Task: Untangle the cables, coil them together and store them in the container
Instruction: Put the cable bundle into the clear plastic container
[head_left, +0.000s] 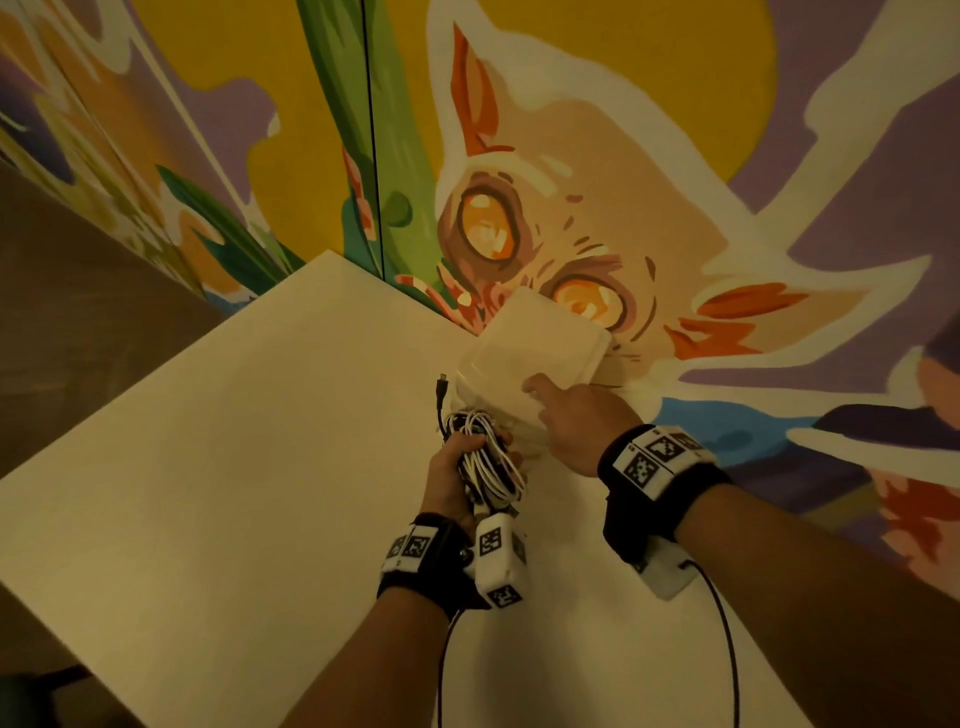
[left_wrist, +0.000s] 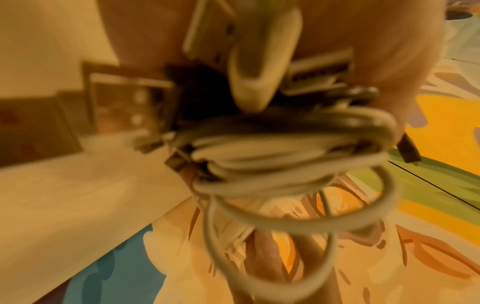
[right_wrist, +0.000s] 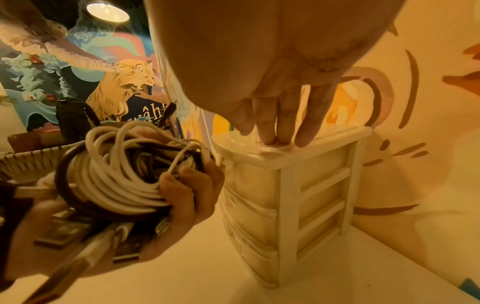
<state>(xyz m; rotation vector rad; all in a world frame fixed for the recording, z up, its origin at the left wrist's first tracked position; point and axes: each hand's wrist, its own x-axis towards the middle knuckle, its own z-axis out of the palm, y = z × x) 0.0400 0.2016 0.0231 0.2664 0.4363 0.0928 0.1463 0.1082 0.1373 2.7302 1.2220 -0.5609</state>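
Observation:
My left hand (head_left: 457, 478) grips a coiled bundle of white and dark cables (head_left: 485, 462), with a dark plug (head_left: 441, 382) sticking up from it. In the right wrist view the bundle (right_wrist: 122, 174) sits in the curled left hand (right_wrist: 179, 205), USB plugs hanging below. The left wrist view shows the blurred white loops (left_wrist: 285, 174) close up. A small white container with several drawers (head_left: 535, 353) stands at the table's far edge by the wall. My right hand (head_left: 571, 410) rests on its top, straight fingers (right_wrist: 275, 123) pressing the top of the drawer unit (right_wrist: 293, 185).
The white table (head_left: 234, 467) carries the drawer unit against a painted mural wall (head_left: 571, 182). A woven basket (right_wrist: 28, 162) and a dark object (right_wrist: 72, 119) stand behind the left hand. The table's left edge drops to a brown floor (head_left: 78, 291).

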